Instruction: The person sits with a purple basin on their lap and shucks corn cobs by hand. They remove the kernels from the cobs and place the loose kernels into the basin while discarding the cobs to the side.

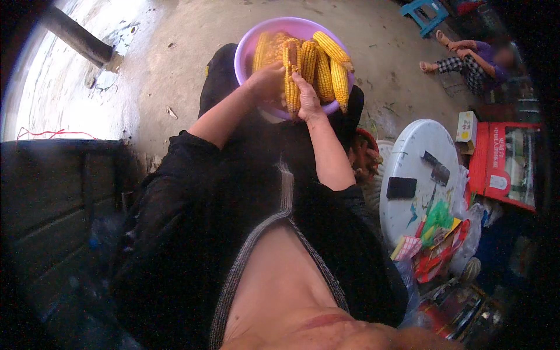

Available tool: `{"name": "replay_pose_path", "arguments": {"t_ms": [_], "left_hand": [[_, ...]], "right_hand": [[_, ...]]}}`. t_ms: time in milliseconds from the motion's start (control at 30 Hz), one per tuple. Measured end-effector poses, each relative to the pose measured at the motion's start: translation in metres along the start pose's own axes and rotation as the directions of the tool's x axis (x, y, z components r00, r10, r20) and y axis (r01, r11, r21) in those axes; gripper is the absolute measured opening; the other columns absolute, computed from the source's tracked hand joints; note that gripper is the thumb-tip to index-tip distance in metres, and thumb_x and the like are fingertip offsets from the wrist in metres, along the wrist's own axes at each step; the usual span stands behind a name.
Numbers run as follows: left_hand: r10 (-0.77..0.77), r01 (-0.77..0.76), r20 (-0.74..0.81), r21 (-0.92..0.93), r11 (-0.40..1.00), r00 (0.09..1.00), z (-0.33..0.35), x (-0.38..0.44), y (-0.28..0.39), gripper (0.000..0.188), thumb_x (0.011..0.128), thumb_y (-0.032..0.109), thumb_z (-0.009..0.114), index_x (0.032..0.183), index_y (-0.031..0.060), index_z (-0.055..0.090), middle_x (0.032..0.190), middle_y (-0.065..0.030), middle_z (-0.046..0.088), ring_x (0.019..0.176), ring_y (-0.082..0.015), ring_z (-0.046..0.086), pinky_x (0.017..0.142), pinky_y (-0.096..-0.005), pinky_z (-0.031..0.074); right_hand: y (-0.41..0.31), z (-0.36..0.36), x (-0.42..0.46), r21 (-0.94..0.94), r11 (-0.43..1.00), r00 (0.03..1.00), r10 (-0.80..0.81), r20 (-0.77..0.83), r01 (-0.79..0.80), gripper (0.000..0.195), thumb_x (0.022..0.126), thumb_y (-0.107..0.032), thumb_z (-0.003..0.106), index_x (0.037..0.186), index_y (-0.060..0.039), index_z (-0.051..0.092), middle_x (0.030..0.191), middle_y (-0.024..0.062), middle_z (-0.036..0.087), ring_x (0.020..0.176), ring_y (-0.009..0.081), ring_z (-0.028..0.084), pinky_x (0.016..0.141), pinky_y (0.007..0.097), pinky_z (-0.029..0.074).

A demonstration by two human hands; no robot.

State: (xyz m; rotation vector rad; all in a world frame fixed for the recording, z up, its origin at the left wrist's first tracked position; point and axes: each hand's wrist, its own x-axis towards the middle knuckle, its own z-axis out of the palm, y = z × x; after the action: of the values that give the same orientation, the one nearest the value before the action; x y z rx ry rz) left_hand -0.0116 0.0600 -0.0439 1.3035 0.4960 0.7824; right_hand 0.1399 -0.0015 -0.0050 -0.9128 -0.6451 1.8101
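On my lap rests a purple plastic basin [302,24] with several yellow corn cobs and loose kernels in it. Both my hands are on one corn cob [292,94], which lies lengthwise over the basin and shows a reddish bare strip near its far end. My left hand [267,81], partly blurred, touches its left side, and its fingertips are partly hidden. My right hand [308,98] grips the cob from the right, the thumb pressed against the kernels. More whole cobs lie to the right, one corn cob [333,47] across the basin's rim.
To the right stands a round white table [404,153] with a dark phone-like object [401,187] and plastic bags. A red container [369,135] of cobs is beside my leg. Another person [474,63] sits at the upper right near a blue stool [426,13]. A post [78,37] stands upper left.
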Motion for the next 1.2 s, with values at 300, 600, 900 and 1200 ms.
{"name": "replay_pose_path", "arguments": {"t_ms": [300,600,900,1200], "left_hand": [[0.039,-0.045,-0.031,-0.209,0.977,0.999,0.002,0.002,-0.009,0.037,0.075,0.032,0.054,0.106,0.0120,0.059,0.112,-0.0037,0.057,0.112,-0.0218,0.046,0.102,-0.0320,0.030],[-0.027,0.018,-0.029,-0.267,0.964,0.999,-0.040,0.009,-0.073,0.045,0.076,0.031,0.056,0.116,0.0098,0.054,0.111,-0.0038,0.056,0.108,-0.0225,0.049,0.096,-0.0330,0.038],[0.039,-0.025,-0.397,0.039,0.999,0.917,0.021,0.010,0.011,0.035,0.091,0.029,0.049,0.114,0.0019,0.047,0.101,-0.0104,0.055,0.090,-0.0230,0.054,0.082,-0.0340,0.044],[-0.026,0.066,-0.579,0.048,0.997,0.815,0.019,0.014,-0.007,0.036,0.092,0.029,0.043,0.113,0.0008,0.053,0.111,-0.0179,0.054,0.103,-0.0305,0.052,0.089,-0.0354,0.041]], "right_hand": [[-0.002,0.010,-0.003,0.117,0.993,0.992,0.013,-0.126,0.002,0.042,0.093,-0.048,0.037,0.103,-0.0101,0.053,0.077,0.0057,0.059,0.059,0.0171,0.057,0.049,0.0302,0.049],[0.018,-0.014,0.011,-0.118,0.985,0.991,-0.133,-0.027,0.129,0.034,0.091,-0.038,0.050,0.107,-0.0088,0.055,0.087,0.0071,0.060,0.076,0.0160,0.058,0.066,0.0311,0.049],[0.010,0.019,-0.009,-0.863,0.245,0.685,-0.713,0.149,0.442,0.038,0.090,-0.029,0.052,0.114,0.0010,0.051,0.104,0.0089,0.056,0.096,0.0165,0.051,0.086,0.0287,0.040],[0.002,0.014,-0.013,-0.538,0.691,0.825,-0.565,0.015,0.483,0.041,0.093,-0.031,0.043,0.116,0.0024,0.050,0.104,0.0087,0.055,0.096,0.0174,0.050,0.088,0.0293,0.039]]}}
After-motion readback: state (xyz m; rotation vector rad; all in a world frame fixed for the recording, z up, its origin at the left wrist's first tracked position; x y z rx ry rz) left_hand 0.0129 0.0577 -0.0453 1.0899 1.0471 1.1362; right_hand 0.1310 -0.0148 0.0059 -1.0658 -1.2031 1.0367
